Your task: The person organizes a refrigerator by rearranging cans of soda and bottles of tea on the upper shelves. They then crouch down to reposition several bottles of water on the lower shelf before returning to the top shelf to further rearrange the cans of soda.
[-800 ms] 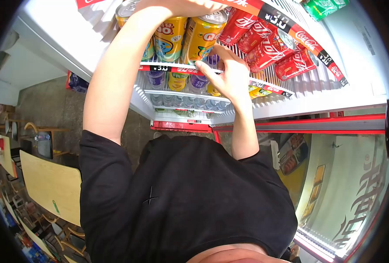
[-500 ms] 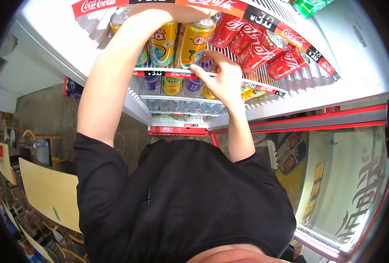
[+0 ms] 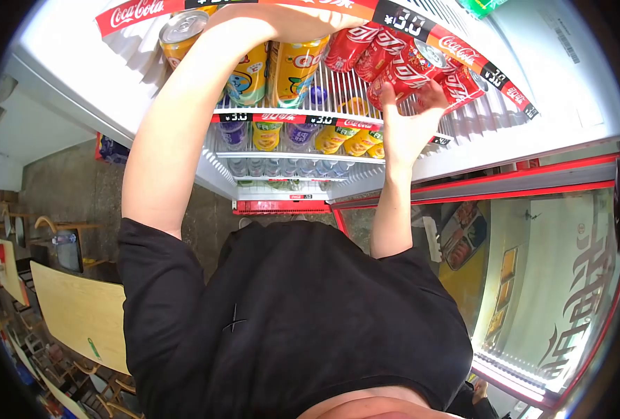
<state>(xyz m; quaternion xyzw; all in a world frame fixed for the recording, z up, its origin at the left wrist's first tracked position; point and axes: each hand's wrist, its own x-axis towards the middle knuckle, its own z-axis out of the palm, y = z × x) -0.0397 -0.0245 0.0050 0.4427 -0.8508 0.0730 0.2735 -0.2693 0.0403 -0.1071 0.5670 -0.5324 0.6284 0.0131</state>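
My left hand (image 3: pixel 308 24) reaches in over the tops of the yellow cans (image 3: pixel 296 73), its fingers mostly hidden behind the shelf's price strip. My right hand (image 3: pixel 411 129) is raised to the red Coca-Cola cans (image 3: pixel 402 73), thumb and fingers apart, fingertips right at the lower ends of the cans. The red cans lean at a slant on the wire shelf, to the right of the upright yellow cans. Another yellow can (image 3: pixel 184 31) stands farther left, partly covered by my left forearm.
Lower fridge shelves hold purple-labelled bottles (image 3: pixel 233 134) and yellow bottles (image 3: pixel 332 138). A red Coca-Cola price strip (image 3: pixel 456 45) crosses above the cans. The glass door (image 3: pixel 533 279) stands open at the right. Wooden tables (image 3: pixel 79 314) and chairs are behind at the left.
My right hand has moved right, from the front yellow can to the red cans, with its fingers spreading. My left hand stays over the yellow cans. The view has shifted slightly.
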